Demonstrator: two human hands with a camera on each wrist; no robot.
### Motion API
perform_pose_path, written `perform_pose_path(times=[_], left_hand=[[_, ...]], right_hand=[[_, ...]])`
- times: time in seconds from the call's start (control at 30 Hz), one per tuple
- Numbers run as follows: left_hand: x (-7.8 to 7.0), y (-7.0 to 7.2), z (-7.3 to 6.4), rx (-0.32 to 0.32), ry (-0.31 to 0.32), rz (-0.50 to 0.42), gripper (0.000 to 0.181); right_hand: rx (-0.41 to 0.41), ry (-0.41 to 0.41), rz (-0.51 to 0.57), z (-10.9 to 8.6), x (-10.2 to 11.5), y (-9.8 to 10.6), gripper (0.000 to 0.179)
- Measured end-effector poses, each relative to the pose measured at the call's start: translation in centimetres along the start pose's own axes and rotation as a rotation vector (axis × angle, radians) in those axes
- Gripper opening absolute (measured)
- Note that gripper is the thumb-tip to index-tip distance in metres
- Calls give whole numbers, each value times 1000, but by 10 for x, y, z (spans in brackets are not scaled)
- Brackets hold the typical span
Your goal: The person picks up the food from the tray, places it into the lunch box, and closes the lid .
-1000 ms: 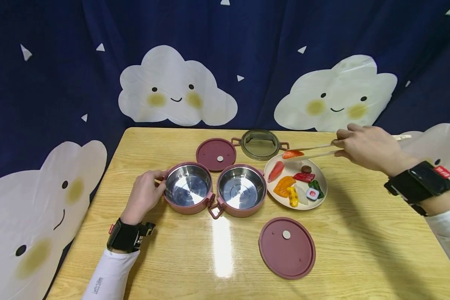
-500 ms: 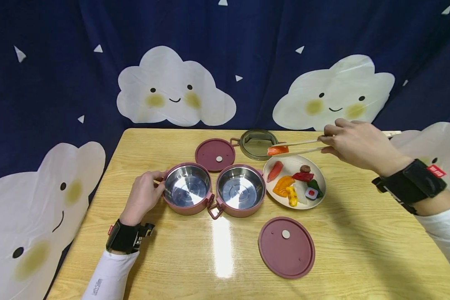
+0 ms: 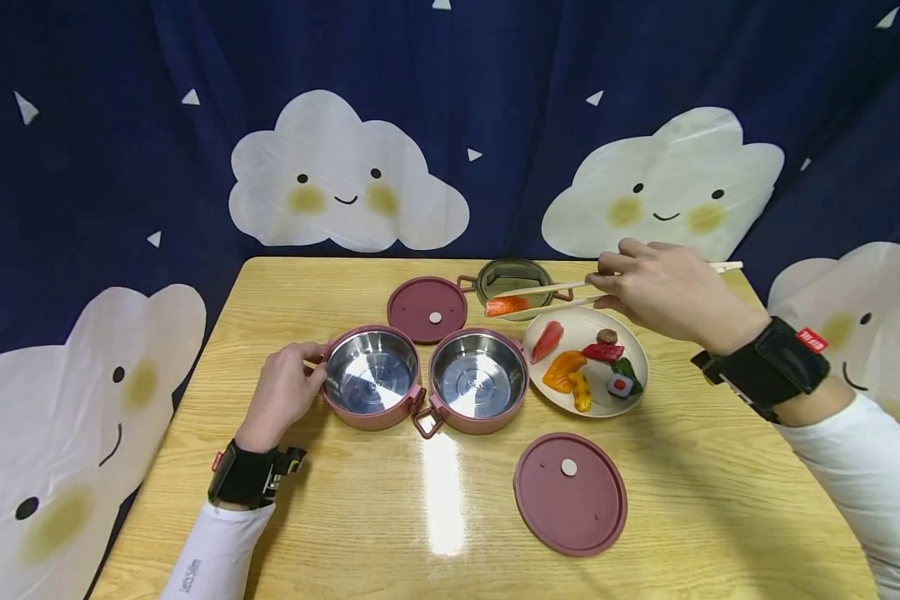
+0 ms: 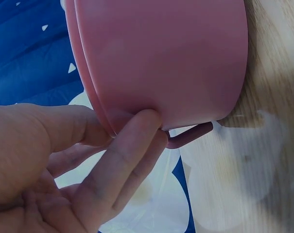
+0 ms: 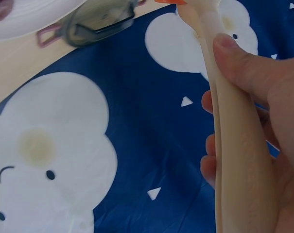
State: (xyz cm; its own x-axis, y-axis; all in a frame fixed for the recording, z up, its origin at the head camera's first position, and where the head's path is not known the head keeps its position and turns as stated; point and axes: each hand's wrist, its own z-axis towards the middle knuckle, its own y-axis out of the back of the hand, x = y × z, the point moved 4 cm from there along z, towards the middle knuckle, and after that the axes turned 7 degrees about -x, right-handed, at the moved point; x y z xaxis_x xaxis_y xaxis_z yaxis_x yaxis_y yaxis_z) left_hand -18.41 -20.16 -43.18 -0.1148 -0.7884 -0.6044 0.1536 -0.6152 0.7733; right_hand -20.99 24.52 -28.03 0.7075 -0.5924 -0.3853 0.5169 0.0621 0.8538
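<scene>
My left hand (image 3: 283,392) pinches the side of the left pink pot (image 3: 375,417) near its handle. In the left wrist view, fingertips lie against the outer wall of that pot (image 4: 171,58), just under the rim. A second pink pot (image 3: 480,421) with a shiny steel inside stands right beside it. My right hand (image 3: 663,287) grips pale tongs (image 3: 558,287), seen close up as a beige handle (image 5: 244,155) in the right wrist view. Between the tong tips is an orange-red food piece (image 3: 504,307) with pale stripes, behind and above the right pot.
Right of the pots, a cream plate (image 3: 600,407) bears several colourful food pieces. One maroon lid (image 3: 570,508) lies in front, another maroon lid (image 3: 426,304) behind the pots. A glass lid with handles (image 3: 513,271) lies at the back edge, partly behind the tongs.
My right hand has moved left, carrying the food piece in the tongs from over the plate's back edge to behind the right pot. My left hand stays at the left pot.
</scene>
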Motion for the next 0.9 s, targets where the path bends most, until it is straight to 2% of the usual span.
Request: perform_pose_path(times=[0.33, 0.53, 0.73, 0.9], left_hand=[[0, 0, 0, 4, 0, 3, 30], [-1, 0, 0, 4, -5, 7, 30], [-1, 0, -1, -2, -11, -6, 31], [-1, 0, -2, 4, -2, -12, 31]], right_hand=[[-44, 31, 48, 24, 18, -4, 23], [-30, 61, 50, 38, 29, -9, 27], [-12, 53, 45, 53, 41, -15, 32], [-4, 79, 49, 67, 53, -18, 28]])
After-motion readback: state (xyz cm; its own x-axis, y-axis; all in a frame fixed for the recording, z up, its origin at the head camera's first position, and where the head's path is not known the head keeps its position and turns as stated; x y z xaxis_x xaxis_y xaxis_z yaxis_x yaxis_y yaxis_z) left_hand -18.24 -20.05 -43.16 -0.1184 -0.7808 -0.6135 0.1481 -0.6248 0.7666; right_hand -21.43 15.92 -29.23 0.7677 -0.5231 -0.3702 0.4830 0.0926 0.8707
